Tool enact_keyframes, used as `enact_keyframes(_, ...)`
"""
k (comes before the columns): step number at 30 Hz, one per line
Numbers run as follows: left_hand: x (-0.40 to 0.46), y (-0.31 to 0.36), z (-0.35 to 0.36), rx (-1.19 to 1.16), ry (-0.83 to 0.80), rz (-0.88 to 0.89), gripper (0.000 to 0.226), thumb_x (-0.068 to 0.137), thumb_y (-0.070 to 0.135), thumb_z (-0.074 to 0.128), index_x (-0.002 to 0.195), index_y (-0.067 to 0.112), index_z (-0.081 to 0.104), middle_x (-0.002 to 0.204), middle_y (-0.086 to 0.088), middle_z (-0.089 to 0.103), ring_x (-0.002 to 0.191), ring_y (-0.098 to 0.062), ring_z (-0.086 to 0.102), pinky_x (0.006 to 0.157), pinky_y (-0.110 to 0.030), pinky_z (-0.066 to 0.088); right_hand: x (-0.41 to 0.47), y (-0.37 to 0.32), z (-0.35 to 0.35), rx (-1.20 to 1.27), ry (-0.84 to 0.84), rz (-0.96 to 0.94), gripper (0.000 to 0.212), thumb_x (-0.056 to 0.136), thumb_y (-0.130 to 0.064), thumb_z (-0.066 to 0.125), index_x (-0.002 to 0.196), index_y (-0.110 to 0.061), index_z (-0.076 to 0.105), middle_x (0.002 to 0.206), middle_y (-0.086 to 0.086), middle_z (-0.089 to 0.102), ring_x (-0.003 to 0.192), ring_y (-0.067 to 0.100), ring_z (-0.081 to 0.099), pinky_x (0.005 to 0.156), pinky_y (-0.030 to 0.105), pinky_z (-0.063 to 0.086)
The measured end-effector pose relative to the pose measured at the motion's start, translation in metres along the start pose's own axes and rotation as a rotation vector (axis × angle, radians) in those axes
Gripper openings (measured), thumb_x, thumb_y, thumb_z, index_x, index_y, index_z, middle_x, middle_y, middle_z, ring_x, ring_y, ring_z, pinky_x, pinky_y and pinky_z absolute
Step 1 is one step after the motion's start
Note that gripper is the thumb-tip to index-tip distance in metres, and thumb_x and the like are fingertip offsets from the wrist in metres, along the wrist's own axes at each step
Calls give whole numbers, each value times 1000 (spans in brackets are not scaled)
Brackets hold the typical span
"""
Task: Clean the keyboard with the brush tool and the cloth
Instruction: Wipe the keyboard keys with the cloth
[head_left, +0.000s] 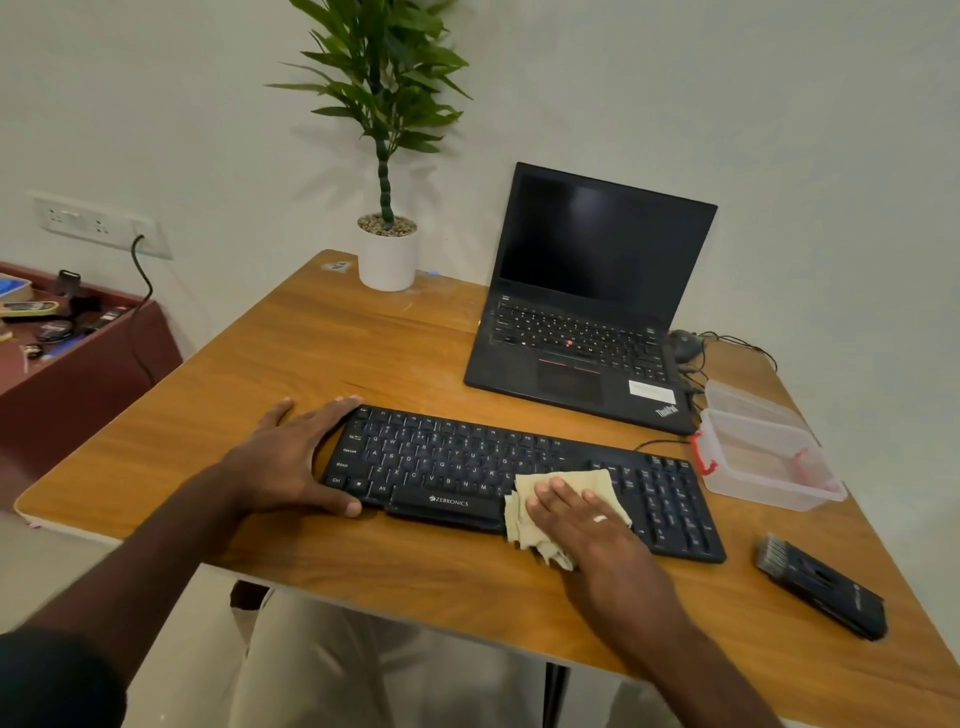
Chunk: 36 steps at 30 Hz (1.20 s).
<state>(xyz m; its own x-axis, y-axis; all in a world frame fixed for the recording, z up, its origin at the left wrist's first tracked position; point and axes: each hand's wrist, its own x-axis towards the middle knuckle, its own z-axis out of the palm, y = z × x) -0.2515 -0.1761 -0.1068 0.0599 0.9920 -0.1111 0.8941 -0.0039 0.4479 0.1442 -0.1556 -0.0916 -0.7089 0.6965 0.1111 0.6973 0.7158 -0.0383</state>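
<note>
On the wooden counter (322, 364), seen from the head camera, the black keyboard (452, 462) lay slightly askew, its left end farther away than its right. The left hand (291, 462) clasped that left end, fingers curled over the far edge and thumb against the near edge, bracing it. The right hand (576, 512) lay flat with its fingers straight and together, pressing the pale cloth (550, 499) onto the keys just right of the spacebar; part of the cloth bunched off the near edge onto the counter. The brush (821, 587) lay untouched at the near right of the counter, well apart from both hands, bristles pointing away. A clear plastic box (763, 457) sat just beside the keyboard's right end, with an open laptop (587, 312) beyond it and a potted plant (387, 249) at the far edge.

Judging from this, the wiping step was under way. The main risk looked to be the keyboard sliding or twisting if the left hand's hold slackened while the right pushed sideways. A sweep carried too far right could knock the box. The loose folds of cloth might catch on key edges and lift a cap, and pressing hard would only push grit down between the keys.
</note>
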Motion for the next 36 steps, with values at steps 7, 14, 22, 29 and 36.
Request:
enact_keyframes(7, 0, 0, 1, 2, 12, 14, 138, 44, 99, 55, 155, 40, -2, 164, 8, 18, 149, -14, 18, 122, -43, -13, -16, 56, -35, 533, 53, 68, 43, 95, -3, 62, 116, -42, 63, 115, -30, 67, 112, -6, 61, 95, 20, 52)
enact_keyframes(14, 1, -2, 2, 1, 20, 8, 137, 46, 96, 60, 155, 42, -3, 163, 10, 21, 148, -14, 20, 122, -42, -12, -4, 34, -35, 327, 275, 393, 58, 94, 4, 53, 144, -26, 52, 144, -4, 55, 131, 25, 53, 106, 39, 48)
enact_keyframes(22, 2, -2, 4, -6, 29, -19, 137, 45, 96, 62, 154, 44, -3, 163, 10, 22, 149, -19, 18, 122, -44, -9, -24, 25, 2, 487, 245, 386, 51, 93, -6, 55, 135, -34, 60, 148, -17, 45, 147, 9, 23, 122, 34, 11)
enact_keyframes(29, 0, 3, 4, 19, 44, -9, 138, 45, 97, 58, 155, 41, -2, 162, 9, 23, 148, -16, 22, 122, -42, -11, -18, 33, -8, 1058, 337, 433, 33, 91, -4, 51, 94, -22, 78, 102, -9, 77, 106, -1, 66, 97, 12, 44)
enact_keyframes(36, -1, 2, 6, 25, 48, -10, 137, 46, 98, 58, 154, 42, -5, 163, 10, 21, 149, -15, 20, 122, -45, -10, 0, 45, -22, 1514, 820, 822, 34, 103, -4, 48, 127, -23, 63, 124, 2, 70, 116, 18, 65, 90, 25, 58)
